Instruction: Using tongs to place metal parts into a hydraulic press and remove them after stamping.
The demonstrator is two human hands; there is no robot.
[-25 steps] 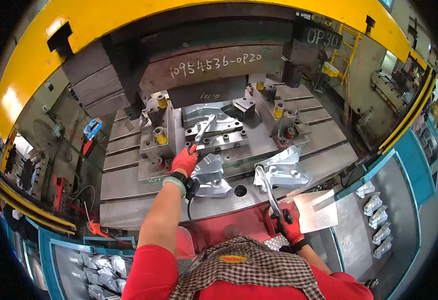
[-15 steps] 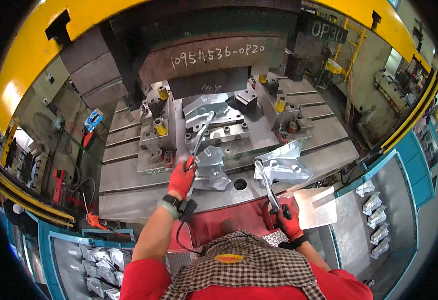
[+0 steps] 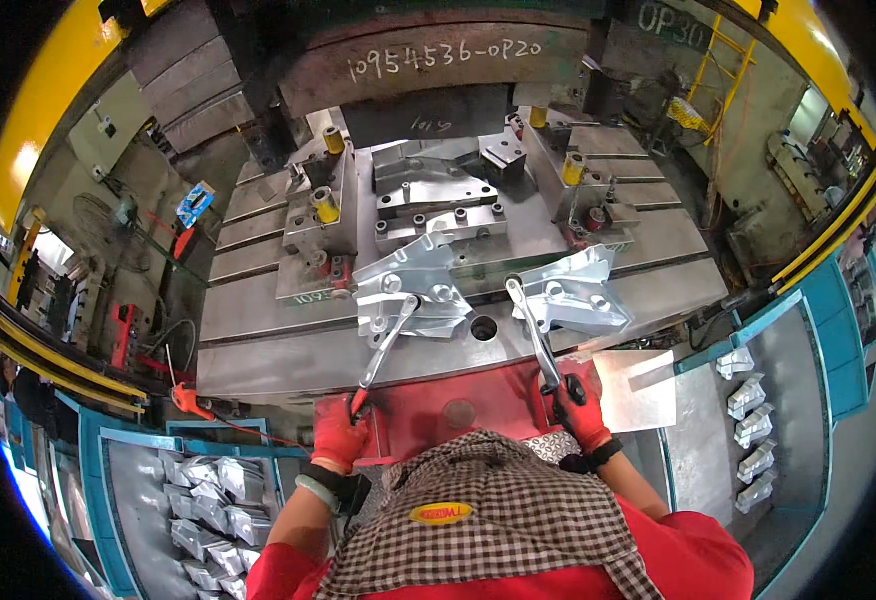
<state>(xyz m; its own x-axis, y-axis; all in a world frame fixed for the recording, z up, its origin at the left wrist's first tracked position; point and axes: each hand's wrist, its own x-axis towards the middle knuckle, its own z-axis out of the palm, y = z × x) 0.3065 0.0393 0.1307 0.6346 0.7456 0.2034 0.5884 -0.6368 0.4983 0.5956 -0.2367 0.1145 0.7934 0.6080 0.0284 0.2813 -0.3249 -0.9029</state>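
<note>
My left hand [image 3: 341,432], in a red glove, is closed on the handle of a pair of long-handled pliers [image 3: 388,350]. Their rounded silver end lies over the left bent sheet-metal part [image 3: 406,275]. My right hand [image 3: 580,412], also gloved in red, grips a second pair of pliers [image 3: 536,335] with dark handles. The end of this pair meets the near left edge of the right sheet-metal part [image 3: 580,295]. Both shiny parts rest on the front of the press bed [image 3: 258,360]. Whether either set of jaws clamps its part, I cannot tell.
Behind the parts stands the lower die [image 3: 443,225], with guide posts [image 3: 325,205] on both sides. The dark upper die [image 3: 428,75] hangs above it. Formed parts fill a bin [image 3: 108,500] at lower left; several more lie on a blue-edged table [image 3: 808,400] at right.
My left hand has come back toward my body, bringing its pliers' end from the die down over the left part. My right hand keeps its hold at the right part. The view has tilted slightly.
</note>
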